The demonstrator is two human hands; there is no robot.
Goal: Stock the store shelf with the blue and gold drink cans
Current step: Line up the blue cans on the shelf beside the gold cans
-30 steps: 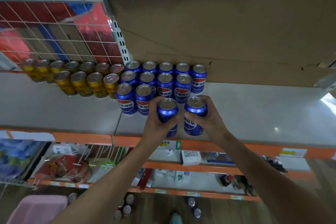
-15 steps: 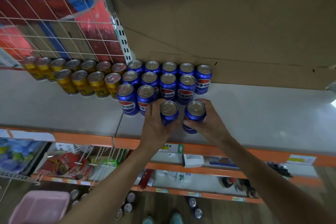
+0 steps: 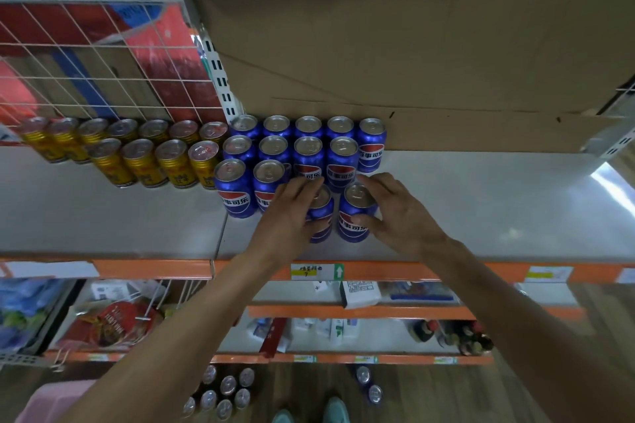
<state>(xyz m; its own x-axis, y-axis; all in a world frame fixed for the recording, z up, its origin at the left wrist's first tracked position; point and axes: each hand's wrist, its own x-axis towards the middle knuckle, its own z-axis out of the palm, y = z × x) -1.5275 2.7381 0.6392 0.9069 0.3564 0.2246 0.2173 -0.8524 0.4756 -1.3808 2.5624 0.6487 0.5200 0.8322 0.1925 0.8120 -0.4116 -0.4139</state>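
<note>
Two blue cans stand on the grey shelf in front of a block of several blue cans. My left hand is wrapped round the left blue can, covering most of it. My right hand holds the right blue can, fingers over its top rim and thumb on its side. Both cans stand upright on the shelf, just in front of the third row. Several gold cans stand in two rows to the left of the blue ones.
A big cardboard box sits at the back of the shelf behind the blue cans. A wire grid backs the gold cans. Lower shelves hold packets and bottles. More cans stand on the floor beside a pink bin.
Both hands have carried the two blue cans forward from the shelf's front edge and set them down against the block. The fingers have loosened a little on the cans.
</note>
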